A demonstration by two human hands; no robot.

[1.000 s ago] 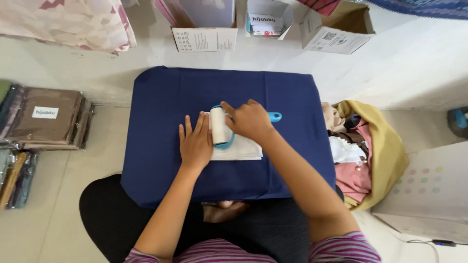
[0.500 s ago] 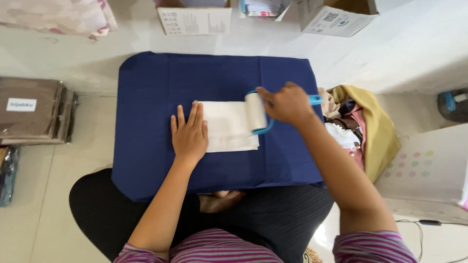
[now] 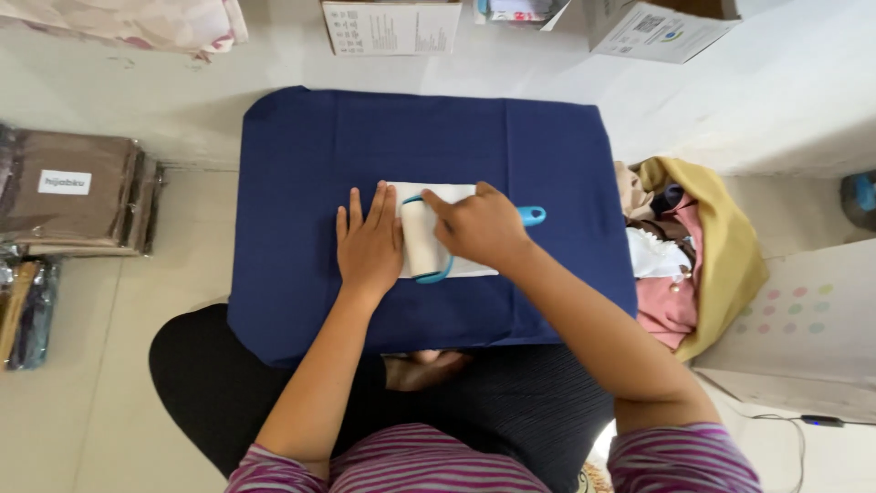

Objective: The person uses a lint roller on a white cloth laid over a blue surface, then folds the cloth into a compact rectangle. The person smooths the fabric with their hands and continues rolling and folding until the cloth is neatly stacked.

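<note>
both hands work: right hand (image 3: 479,225) grips lint roller (image 3: 422,238); left hand (image 3: 369,242) flat on white cloth (image 3: 465,267).

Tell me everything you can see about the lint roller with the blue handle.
The lint roller with the blue handle has a pale, off-white cylindrical roll on a curved blue plastic frame, with the handle end poking out to the right past the knuckles. It lies on the folded white cloth, roll running front to back, over the navy blue fabric-covered board. The right hand covers its handle; the left hand lies flat just beside the roll.
</note>
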